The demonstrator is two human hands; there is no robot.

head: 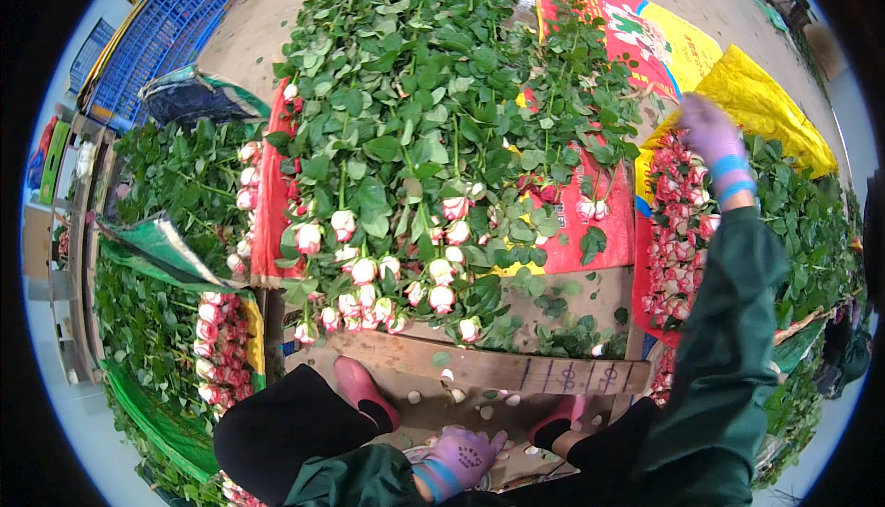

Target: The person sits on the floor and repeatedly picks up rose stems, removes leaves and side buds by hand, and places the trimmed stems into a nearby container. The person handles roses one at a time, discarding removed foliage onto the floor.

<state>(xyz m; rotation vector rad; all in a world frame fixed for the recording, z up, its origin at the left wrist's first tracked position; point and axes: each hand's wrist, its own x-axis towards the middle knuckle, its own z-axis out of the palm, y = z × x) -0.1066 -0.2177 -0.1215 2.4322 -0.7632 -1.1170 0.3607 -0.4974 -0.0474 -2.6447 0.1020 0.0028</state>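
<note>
My right hand [709,135], in a purple glove and blurred, is over the top of a row of pink-and-white roses [669,237] on the right. Those roses lie in a woven sack with a yellow flap [767,109]; whether the fingers grip anything is unclear. Low in front of my body is my left hand [460,458], also gloved, back upward, its palm side hidden. A large pile of leafy rose stems [408,113] lies ahead, with white blooms edged pink [364,270] pointing towards me. A wooden board [484,363] with ink marks crosses before my feet.
More roses [225,341] lie in green woven sacks [155,414] at left. A red woven sack [608,237] is under part of the pile. Blue plastic crates [166,37] stand back left. Loose leaves and petals [487,412] litter the floor near my pink shoes [359,386].
</note>
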